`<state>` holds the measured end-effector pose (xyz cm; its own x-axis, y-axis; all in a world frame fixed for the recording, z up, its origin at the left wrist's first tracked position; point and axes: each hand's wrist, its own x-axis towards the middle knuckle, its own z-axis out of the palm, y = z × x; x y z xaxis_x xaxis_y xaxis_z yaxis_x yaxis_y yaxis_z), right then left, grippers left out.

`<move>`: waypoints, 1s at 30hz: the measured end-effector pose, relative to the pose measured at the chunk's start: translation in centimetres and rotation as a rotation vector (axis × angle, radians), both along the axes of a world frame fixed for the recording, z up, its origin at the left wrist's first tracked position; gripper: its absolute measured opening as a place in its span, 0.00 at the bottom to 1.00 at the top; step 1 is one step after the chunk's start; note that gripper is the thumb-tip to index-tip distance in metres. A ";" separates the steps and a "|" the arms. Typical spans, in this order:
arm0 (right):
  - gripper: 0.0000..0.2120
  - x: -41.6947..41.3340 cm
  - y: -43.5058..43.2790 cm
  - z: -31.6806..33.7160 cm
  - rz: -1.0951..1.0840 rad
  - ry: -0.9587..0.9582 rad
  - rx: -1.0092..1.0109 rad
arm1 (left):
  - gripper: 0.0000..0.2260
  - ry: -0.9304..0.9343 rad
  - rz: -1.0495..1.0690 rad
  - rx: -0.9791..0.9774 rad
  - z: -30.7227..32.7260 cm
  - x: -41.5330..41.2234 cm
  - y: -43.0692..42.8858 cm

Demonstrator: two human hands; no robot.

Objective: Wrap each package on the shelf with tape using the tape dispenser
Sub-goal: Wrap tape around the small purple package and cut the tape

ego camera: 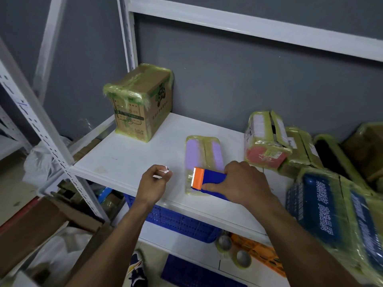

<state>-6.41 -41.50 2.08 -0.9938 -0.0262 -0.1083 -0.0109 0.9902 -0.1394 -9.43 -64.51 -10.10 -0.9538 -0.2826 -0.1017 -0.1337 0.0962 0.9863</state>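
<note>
the right hand [244,181] gripped the tape dispenser [207,181] on the flat purple package [203,154] near the shelf's [128,160] front edge; the left hand [152,184] pinched a clear tape scrap [165,169]; every visible package, the back-left carton [141,102] included, looked taped; little seemed left.

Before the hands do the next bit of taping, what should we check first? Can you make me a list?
1. Right hand grips the blue and orange plastic tape dispenser: ok.
2. Dispenser rests on the flat purple package: ok.
3. Package lies flat on the white shelf board: ok.
4. Left hand pinches a small scrap of clear tape: ok. Whether the scrap joins the dispenser: cannot tell.
5. Tape left inside the dispenser: cannot tell, the right hand hides it.
</note>
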 end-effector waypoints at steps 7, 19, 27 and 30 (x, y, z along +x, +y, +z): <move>0.36 -1.4 -1.2 0.1 -0.024 -0.031 0.073 | 0.04 -0.023 -0.005 0.003 -2.2 -1.7 1.5; 0.37 -2.2 -0.9 -0.4 -0.047 -0.105 0.041 | 0.17 -0.103 -0.062 -0.137 -3.7 -3.1 3.5; 0.37 -2.4 -0.7 -0.5 -0.057 -0.129 0.022 | 0.06 0.115 -0.146 -0.178 -5.1 -0.9 4.4; 0.38 -2.5 -0.5 -0.7 -0.059 -0.125 0.019 | 0.11 0.103 -0.274 -0.302 -6.0 -0.2 4.5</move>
<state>-8.91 -41.99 1.34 -0.9723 0.0352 -0.2310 0.0637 0.9910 -0.1173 -9.61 -60.03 -16.06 -0.9987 -0.0191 0.0470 0.0354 0.4016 0.9151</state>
